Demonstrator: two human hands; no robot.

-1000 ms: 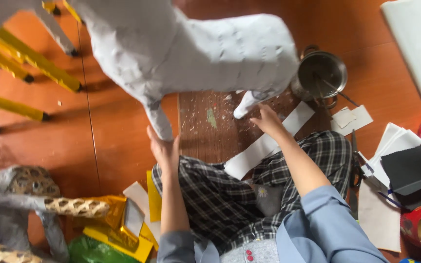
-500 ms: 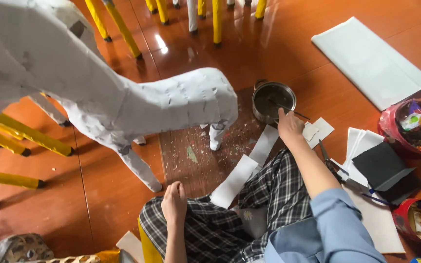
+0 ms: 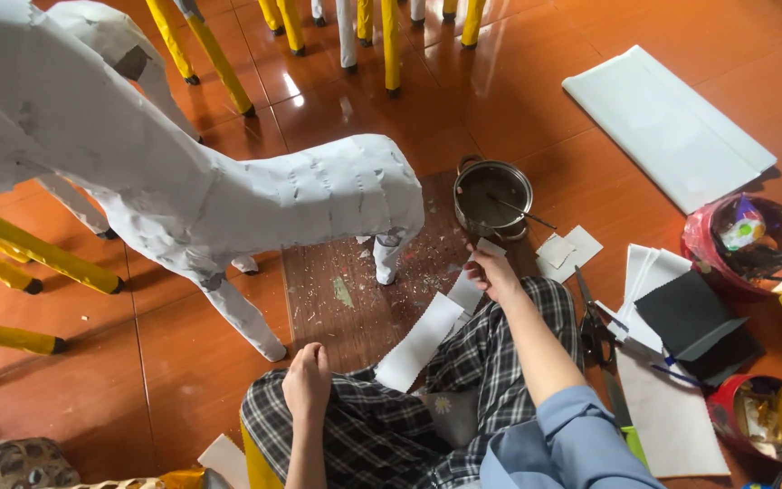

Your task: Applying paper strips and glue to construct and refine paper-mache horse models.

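A large white paper-covered animal figure (image 3: 228,190) stands on the floor in front of me, its hind leg on a brown board (image 3: 346,299). My right hand (image 3: 495,276) is just below a steel pot (image 3: 492,197) and pinches a small white paper piece (image 3: 491,246). My left hand (image 3: 306,380) rests closed on my checked trouser knee, near the figure's front leg, with nothing in it. A long white paper strip (image 3: 423,340) lies across my leg and the board.
Scissors (image 3: 595,321), white sheets and a black sheet (image 3: 694,317) lie at my right. Red tubs (image 3: 744,240) stand at the right edge. A folded white sheet (image 3: 667,122) lies farther back. Yellow legs (image 3: 219,59) stand at the back and left.
My left hand let go of the figure's front leg and dropped to my knee. My right hand moved from the hind leg toward the pot and now holds a paper piece.
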